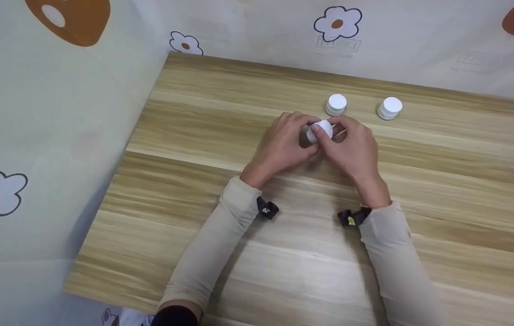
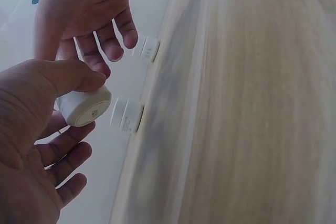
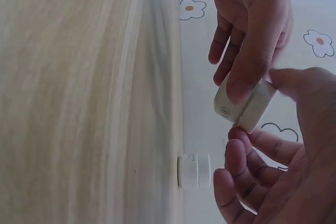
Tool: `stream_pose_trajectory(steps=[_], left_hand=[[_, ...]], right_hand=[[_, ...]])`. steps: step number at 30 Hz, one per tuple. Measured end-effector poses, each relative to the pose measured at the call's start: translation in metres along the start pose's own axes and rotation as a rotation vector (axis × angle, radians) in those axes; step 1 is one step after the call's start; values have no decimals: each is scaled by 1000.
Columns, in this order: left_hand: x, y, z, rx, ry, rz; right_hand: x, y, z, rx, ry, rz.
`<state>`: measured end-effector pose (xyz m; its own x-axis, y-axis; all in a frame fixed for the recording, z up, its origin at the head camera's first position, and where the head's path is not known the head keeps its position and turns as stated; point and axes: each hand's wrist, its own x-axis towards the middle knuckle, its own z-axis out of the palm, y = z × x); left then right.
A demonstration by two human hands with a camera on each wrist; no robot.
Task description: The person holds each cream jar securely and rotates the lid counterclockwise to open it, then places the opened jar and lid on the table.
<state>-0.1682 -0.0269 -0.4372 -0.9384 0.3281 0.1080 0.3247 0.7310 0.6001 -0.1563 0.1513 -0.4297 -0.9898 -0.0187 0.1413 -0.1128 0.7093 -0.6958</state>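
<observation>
Both hands hold one small white jar (image 1: 323,130) above the table, in front of two similar jars. In the left wrist view the left hand (image 2: 26,124) pinches the jar's body between thumb and fingers, and the round base faces the camera. In the right wrist view the right hand (image 3: 304,150) has its thumb and fingertips on the lid (image 3: 258,109), at the opposite end from the left hand's thumb. The jar is tilted, and a thin seam shows between lid and body. Its lid looks seated on the body.
Two more lidded white jars stand upright behind the hands: one (image 1: 336,104) just beyond the fingers, another (image 1: 390,107) farther right. The wood-grain table (image 1: 184,181) meets a flower-patterned wall covering (image 1: 257,27) at the back and left. Small black wrist devices (image 1: 267,208) sit by the cuffs.
</observation>
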Motion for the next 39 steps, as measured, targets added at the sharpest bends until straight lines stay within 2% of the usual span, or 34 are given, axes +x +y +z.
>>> stream_pose_trajectory(steps=[11, 16, 27, 34, 39], left_hand=[[2, -4, -2, -3, -5, -11], [3, -8, -8, -8, 15, -27], [1, -17, -21, -27, 36, -134], [-1, -27, -23, -47, 3, -210], [-1, -32, -22, -47, 20, -252]], right_hand=[[1, -1, 0, 46, 5, -44], [2, -2, -1, 71, 20, -62], [3, -1, 5, 174, -81, -49], [0, 3, 16, 170, -153, -37], [-1, 7, 18, 139, -183, -40]])
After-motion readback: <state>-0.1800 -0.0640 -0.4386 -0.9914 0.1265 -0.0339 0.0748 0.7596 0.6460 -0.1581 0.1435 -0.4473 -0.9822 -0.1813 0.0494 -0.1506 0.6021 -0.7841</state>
